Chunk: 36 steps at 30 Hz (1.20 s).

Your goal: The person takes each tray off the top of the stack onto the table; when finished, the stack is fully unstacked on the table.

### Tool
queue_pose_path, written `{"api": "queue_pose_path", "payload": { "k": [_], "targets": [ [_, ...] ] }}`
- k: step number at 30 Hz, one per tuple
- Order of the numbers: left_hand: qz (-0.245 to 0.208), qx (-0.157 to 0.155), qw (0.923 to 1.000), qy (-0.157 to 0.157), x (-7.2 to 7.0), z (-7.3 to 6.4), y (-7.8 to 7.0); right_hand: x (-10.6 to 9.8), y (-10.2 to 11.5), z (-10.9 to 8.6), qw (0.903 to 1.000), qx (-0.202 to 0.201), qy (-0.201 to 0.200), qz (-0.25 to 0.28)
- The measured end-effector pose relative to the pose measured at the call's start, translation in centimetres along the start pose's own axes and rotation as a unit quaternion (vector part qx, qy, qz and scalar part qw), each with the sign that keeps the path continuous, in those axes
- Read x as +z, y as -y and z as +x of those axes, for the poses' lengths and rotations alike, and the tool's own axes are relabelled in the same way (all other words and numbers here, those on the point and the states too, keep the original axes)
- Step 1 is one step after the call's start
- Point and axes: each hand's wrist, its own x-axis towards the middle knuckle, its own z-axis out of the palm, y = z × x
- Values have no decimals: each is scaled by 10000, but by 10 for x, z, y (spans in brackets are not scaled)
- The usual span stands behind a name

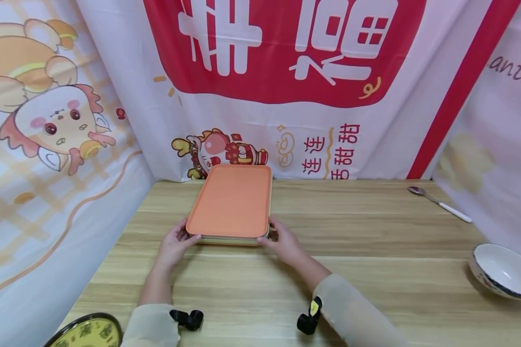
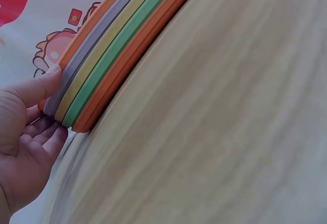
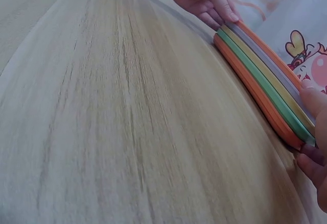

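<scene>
The pile of trays [image 1: 230,200] sits right between the two hands, at the far side of the desk [image 1: 351,231]. Five edges show: orange on top, then purple, yellow, green, and a darker orange at the bottom. I can't tell if the pile lies flat on the desk or is a tiny bit up.

The left hand [image 1: 173,245] pinches the near corner on its side, with its thumb up by the top rim and its fingers bent in low. The right hand [image 1: 285,245] pinches the other near corner in the same way.

To do this well, I think both hands should press in the same amount, so no tray slips out. Fingertips should go well under the bottom tray, because a pinch on the upper ones could leave the low ones behind. Both hands should move together and slowly. The far end has no hand on it, so it could dip or drag.

Farther out, the spoon [image 1: 438,205] and the white bowl [image 1: 505,272] are well off to the right of the right hand. A yellow dish [image 1: 89,332] is nearer the body than the left hand, off to its left. Just past the pile is the cloth [image 1: 295,135], so I'd take care not to bump it.
</scene>
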Motion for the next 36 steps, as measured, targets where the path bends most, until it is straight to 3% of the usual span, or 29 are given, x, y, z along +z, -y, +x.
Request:
{"api": "queue_pose_path", "payload": {
  "k": [8, 15, 17, 20, 23, 27, 36],
  "targets": [
    [355, -125, 9993, -35, -4, 2, -5, 2, 1, 1, 9999, 84, -10, -123],
    [804, 59, 9967, -13, -8, 1, -20, 3, 1, 0, 9998, 171, -46, 98],
    [752, 42, 9972, -15, -7, 0, -25, 3, 1, 0, 9997, 195, -59, 148],
    [407, -98, 9991, -62, -5, 0, -28, 2, 1, 1, 9994, 252, -79, 211],
    [-284, -185, 9994, -90, -2, 2, -27, 2, 2, 1, 9993, 285, -87, 222],
    [-1047, -263, 9941, -79, 1, 4, -26, 1, 2, 2, 9992, 335, -75, 220],
    [-1886, -415, 9806, -342, -6, 1, -36, 2, 0, 4, 9985, 161, -85, 517]
  ]
}}
